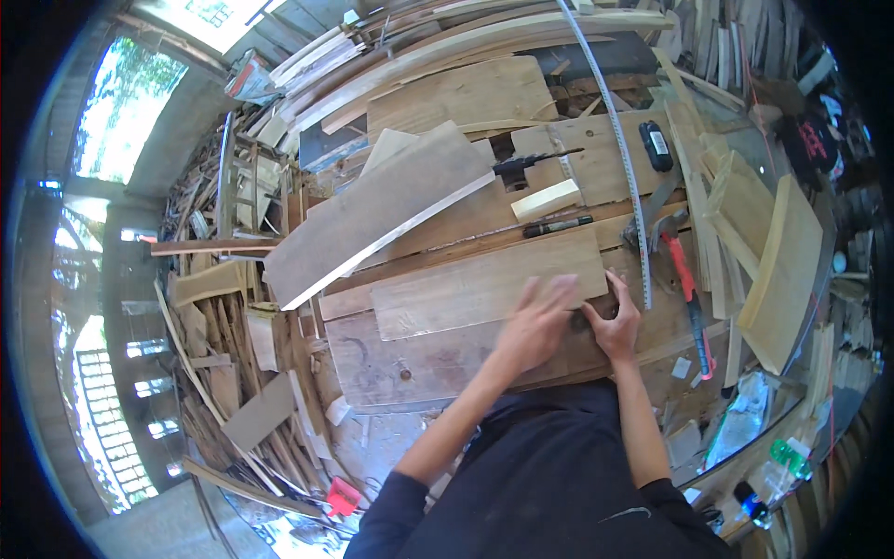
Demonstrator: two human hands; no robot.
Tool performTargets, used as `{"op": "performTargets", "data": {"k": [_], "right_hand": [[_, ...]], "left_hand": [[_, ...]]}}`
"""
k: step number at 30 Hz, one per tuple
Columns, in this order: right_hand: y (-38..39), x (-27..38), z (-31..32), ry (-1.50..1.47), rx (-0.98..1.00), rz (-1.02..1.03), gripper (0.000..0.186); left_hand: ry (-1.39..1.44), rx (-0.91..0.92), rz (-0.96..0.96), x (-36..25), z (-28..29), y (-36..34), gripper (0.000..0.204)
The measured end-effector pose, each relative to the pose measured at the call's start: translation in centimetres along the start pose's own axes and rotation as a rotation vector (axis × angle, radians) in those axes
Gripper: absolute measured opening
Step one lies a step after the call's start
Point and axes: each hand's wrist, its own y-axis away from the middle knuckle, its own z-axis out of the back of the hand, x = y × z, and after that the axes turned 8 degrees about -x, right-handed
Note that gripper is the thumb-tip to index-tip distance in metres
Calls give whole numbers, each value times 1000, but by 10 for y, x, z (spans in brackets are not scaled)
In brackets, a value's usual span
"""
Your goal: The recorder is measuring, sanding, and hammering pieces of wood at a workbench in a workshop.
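Room on bench (447, 365) nearside of board (447, 291); tape strip (635, 189), hammer (683, 270) block right.

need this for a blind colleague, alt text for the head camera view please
A person's left hand, blurred, is over a pale wooden board on a cluttered wooden work surface, with the right hand at the board's right end. Nearby are a measuring tape, a red-handled tool and piles of scrap wood.
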Motion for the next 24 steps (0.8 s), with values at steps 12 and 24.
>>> {"op": "performTargets", "data": {"k": [12,24], "right_hand": [[-7,9,1,16,-6,32,81],[-2,19,1,-24,23,-64,104]], "left_hand": [[-43,-179,168,11,14,6,51],[-41,-125,229,63,55,20,52]]}}
